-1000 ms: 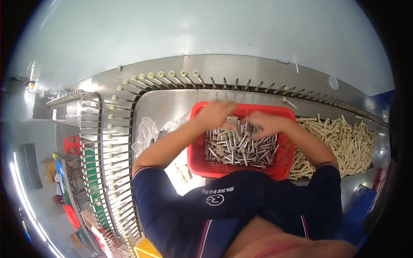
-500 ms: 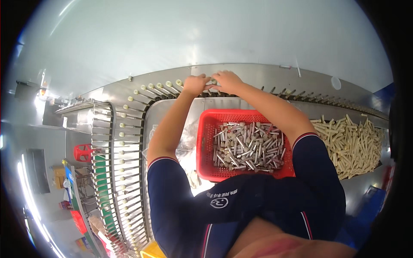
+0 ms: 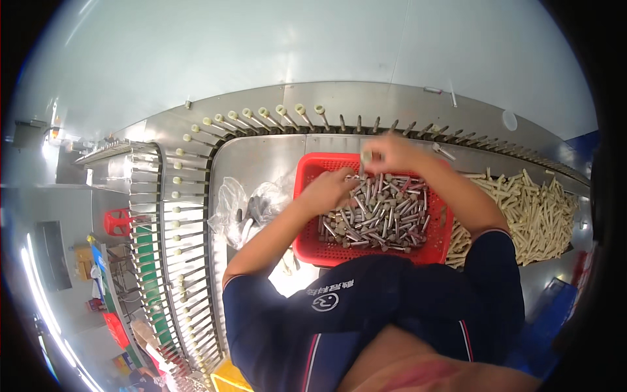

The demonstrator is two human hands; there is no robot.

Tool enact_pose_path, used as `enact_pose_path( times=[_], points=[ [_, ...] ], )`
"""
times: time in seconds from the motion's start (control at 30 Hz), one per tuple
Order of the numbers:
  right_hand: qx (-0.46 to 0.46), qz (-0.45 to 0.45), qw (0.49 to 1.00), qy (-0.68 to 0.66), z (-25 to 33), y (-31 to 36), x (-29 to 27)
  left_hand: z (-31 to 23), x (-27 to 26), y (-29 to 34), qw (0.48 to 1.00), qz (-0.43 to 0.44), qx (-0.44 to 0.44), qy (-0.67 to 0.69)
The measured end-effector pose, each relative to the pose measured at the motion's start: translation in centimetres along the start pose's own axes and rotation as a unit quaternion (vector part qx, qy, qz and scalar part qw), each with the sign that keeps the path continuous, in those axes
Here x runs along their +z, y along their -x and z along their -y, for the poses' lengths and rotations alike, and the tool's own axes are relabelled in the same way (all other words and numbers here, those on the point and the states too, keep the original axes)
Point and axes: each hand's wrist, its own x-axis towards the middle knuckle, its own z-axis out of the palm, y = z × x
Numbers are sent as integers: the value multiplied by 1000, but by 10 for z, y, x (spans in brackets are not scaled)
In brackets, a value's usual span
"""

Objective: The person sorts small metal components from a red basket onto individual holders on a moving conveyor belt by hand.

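Over the far edge of the red basket (image 3: 302,215), my right hand (image 3: 390,155) pinches a capped metal tube (image 3: 366,158), its pale round end showing; the hand is slightly blurred. My left hand (image 3: 332,191) reaches inside the basket with its fingers curled down at the loose metal tubes (image 3: 385,212). Whatever its fingertips hold is hidden among those pieces. Beyond the basket, a curved conveyor carries a row of upright pegs; capped tubes (image 3: 300,112) sit on those at the left, while the pegs (image 3: 376,124) to the right are bare.
A heap of pale stick-shaped pieces (image 3: 532,215) lies at the right. Clear plastic bags (image 3: 232,209) are left of the basket. The conveyor's peg row (image 3: 177,225) curves down my left side. One loose tube (image 3: 444,151) lies on the metal surface beyond the basket.
Both hands have come back from the conveyor pegs to the basket. Capped tubes now show on the pegs where my hands were. My right hand holds a capped tube above the basket.
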Motion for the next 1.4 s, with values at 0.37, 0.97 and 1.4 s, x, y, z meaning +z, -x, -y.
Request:
enact_pose_path(
  times=[0.37,0.97,1.4],
  points=[
    [13,-167,972,167,-16,-51,-14,126,-83,-64,928,-163,36,-334],
    [136,211,968,24,-26,91,70,18,58,23,992,6,-23,-123],
    [44,-160,954,249,-6,-89,22,118,-54,-43,949,-105,-76,-288]
  ],
)
